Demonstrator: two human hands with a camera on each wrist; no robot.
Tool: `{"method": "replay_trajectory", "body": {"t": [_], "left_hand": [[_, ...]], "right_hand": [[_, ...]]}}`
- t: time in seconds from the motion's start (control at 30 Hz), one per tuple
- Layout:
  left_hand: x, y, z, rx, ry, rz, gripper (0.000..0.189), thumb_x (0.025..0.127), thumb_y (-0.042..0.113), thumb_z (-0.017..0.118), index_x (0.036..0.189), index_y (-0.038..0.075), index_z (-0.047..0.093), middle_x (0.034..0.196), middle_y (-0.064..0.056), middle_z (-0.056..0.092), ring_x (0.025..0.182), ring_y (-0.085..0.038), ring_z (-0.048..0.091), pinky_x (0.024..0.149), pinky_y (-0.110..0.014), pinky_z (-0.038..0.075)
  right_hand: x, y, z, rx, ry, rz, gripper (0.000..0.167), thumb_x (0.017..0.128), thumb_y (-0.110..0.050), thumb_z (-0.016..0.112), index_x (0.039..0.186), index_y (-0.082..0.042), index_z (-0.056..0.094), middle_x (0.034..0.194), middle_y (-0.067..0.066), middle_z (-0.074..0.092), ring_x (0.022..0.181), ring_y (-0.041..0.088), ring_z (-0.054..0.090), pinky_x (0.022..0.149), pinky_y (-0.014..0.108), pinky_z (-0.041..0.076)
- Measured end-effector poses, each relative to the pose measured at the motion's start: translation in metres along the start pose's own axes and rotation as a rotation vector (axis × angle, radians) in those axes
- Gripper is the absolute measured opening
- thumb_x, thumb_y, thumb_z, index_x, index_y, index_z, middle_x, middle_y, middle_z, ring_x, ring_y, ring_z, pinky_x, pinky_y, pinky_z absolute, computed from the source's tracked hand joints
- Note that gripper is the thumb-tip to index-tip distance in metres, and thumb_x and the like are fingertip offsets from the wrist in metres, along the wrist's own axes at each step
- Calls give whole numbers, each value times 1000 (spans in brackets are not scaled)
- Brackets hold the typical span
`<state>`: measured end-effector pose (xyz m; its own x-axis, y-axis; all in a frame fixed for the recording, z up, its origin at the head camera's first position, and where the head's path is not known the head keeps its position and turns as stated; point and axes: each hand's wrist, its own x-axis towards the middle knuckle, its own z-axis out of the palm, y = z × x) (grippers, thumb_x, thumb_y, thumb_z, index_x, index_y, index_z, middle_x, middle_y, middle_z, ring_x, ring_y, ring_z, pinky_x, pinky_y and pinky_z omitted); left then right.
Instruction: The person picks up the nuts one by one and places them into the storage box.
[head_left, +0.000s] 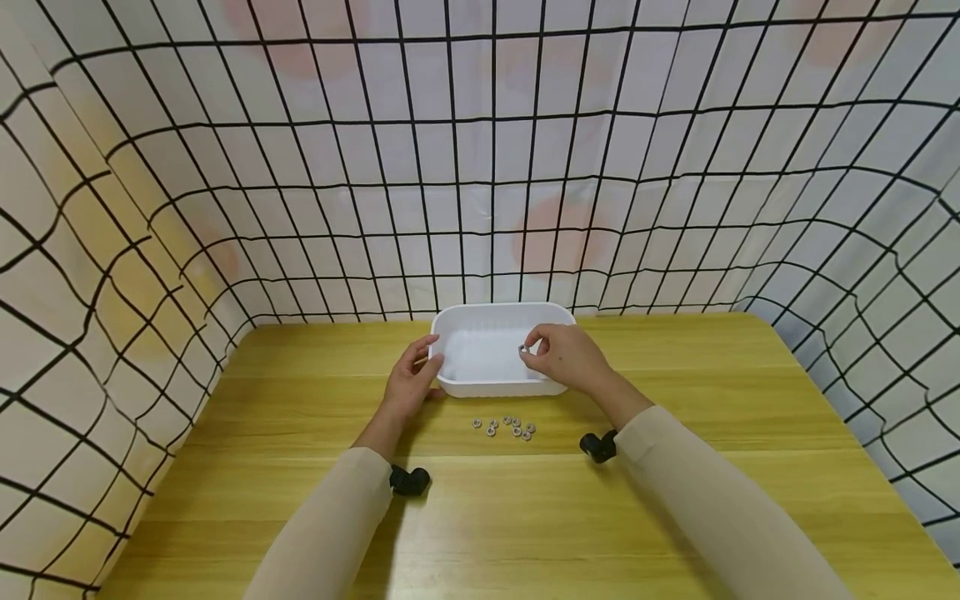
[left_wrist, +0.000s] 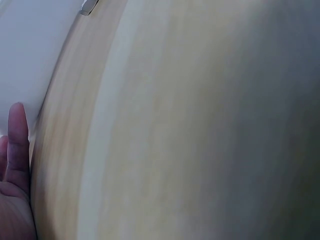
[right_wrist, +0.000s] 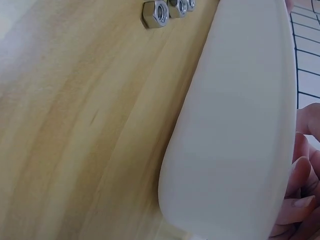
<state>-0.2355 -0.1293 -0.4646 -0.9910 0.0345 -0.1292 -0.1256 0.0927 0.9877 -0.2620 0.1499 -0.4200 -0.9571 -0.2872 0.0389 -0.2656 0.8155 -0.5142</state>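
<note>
A white plastic tray (head_left: 498, 388) stands on the table near its far edge. My left hand (head_left: 408, 383) grips its left end, thumb at the rim and fingers along the outer wall. In the left wrist view, fingers (left_wrist: 18, 145) lie against the tray's side (left_wrist: 30, 55). Over the tray's right part, my right hand (head_left: 570, 357) pinches a small metal hex nut (head_left: 523, 350) between thumb and forefinger. From the right wrist, the tray wall (right_wrist: 235, 125) hides part of that hand (right_wrist: 302, 185), and the pinched nut is out of sight.
Several loose hex nuts (head_left: 517, 432) lie on the wooden table (head_left: 495, 517) just in front of the tray; some show closer in the right wrist view, including one nut (right_wrist: 156, 14). A black wire grid (head_left: 492, 183) before pale cloth encloses the back and sides.
</note>
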Motion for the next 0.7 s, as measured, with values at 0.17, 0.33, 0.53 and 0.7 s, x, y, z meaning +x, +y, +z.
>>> {"method": "replay_trajectory", "body": {"t": [0.17, 0.33, 0.53, 0.7], "left_hand": [[3, -1, -1, 9, -4, -5, 48, 104, 24, 60, 151, 22, 50, 155, -17, 44, 129, -35, 54, 79, -42, 65], [18, -22, -2, -14, 8, 1, 48, 103, 28, 61, 150, 27, 50, 156, -15, 43, 131, -35, 53, 71, -34, 64], [20, -28, -1, -19, 25, 31, 44, 103, 29, 63, 146, 30, 54, 152, -12, 47, 129, -34, 54, 65, -27, 62], [19, -27, -2, -15, 25, 33, 45, 103, 29, 62, 147, 29, 53, 153, -13, 46, 130, -35, 54, 67, -30, 63]], "right_hand": [[6, -2, 1, -26, -5, 9, 23, 93, -37, 71, 102, -16, 72, 79, 0, 67, 65, 15, 56, 60, 27, 45], [13, -3, 4, -39, -24, 26, 24, 93, -37, 70, 104, -16, 72, 83, 0, 68, 69, 15, 58, 62, 27, 46], [20, -1, 6, -51, -29, 41, 24, 93, -38, 70, 104, -16, 73, 86, 1, 69, 73, 16, 59, 64, 27, 46], [22, 0, 6, -36, -23, 64, 26, 93, -38, 71, 105, -15, 72, 90, 3, 69, 77, 18, 60, 66, 28, 47]]}}
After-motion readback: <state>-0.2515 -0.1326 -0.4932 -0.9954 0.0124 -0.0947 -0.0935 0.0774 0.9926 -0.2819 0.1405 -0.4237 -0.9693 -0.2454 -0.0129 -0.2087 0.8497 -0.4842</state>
